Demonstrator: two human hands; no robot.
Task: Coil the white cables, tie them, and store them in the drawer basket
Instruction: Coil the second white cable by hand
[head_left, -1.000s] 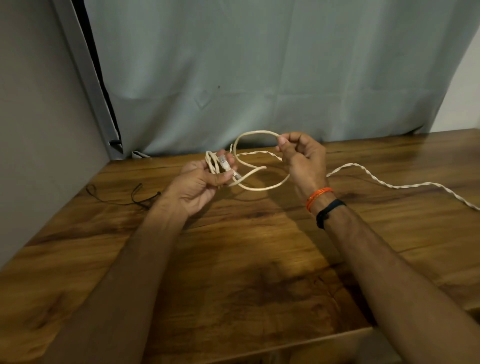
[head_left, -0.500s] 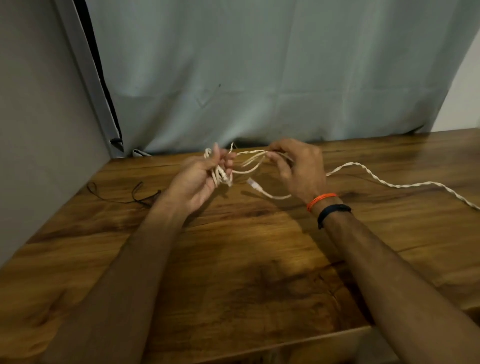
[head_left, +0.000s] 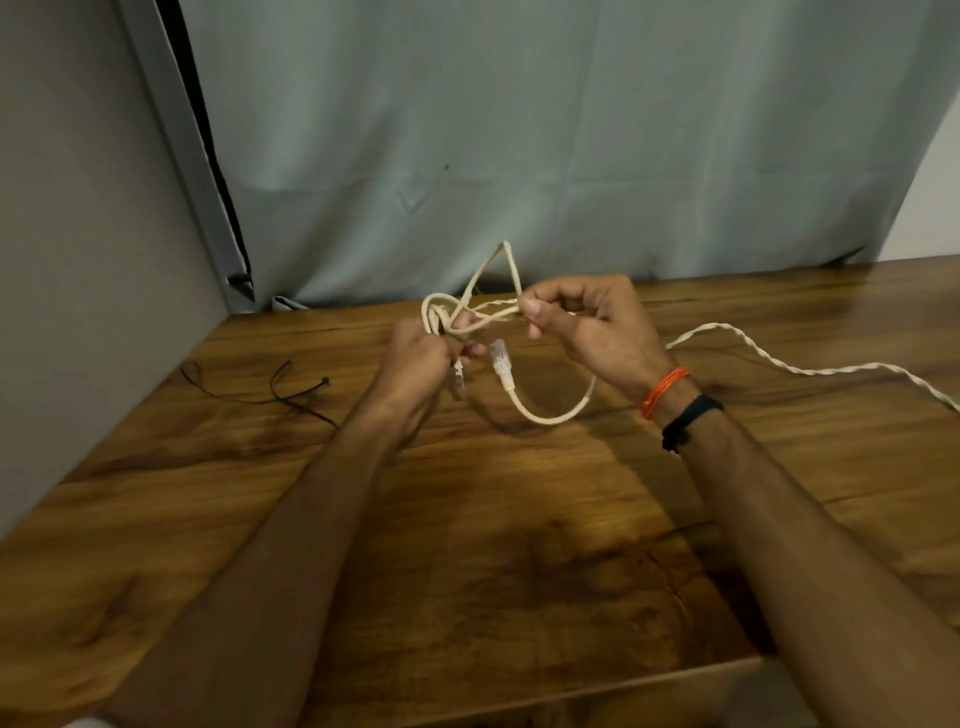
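While both hands hover above the wooden table (head_left: 467, 545), I see the left hand (head_left: 415, 364) clenched round a small bundle of white cable (head_left: 550, 415), coils poking out the top of the fist just by the thumb side. Right hand (head_left: 587, 327) pinches a strand of the same cable between thumb and fingertips, other fingers curled in. Between the two hands the cable crosses over itself; one narrow loop (head_left: 506, 260) sticks up in front of the curtain (head_left: 519, 130). Below the hands a free end hangs in a U-shape, ending in a clear plug (head_left: 500, 358) that points up, just beside the left hand's fingers. A second small plug (head_left: 459, 375) dangles under the left fist, blurry, I can't tell its type.

A second white cable, twisted (head_left: 779, 364), lies on the table to the right, running off the right edge; its near end goes behind the right hand, and I can't tell if it is held too.

Right wrist has an orange thread band (head_left: 665, 392) and a black band (head_left: 688, 421) just below it. Thin black cord (head_left: 280, 387) lies on the table at the left, well apart from the hands, near the grey wall (head_left: 78, 260). No part of the cable bundle touches the table as far as I can see; its shadow falls on the wood under it.
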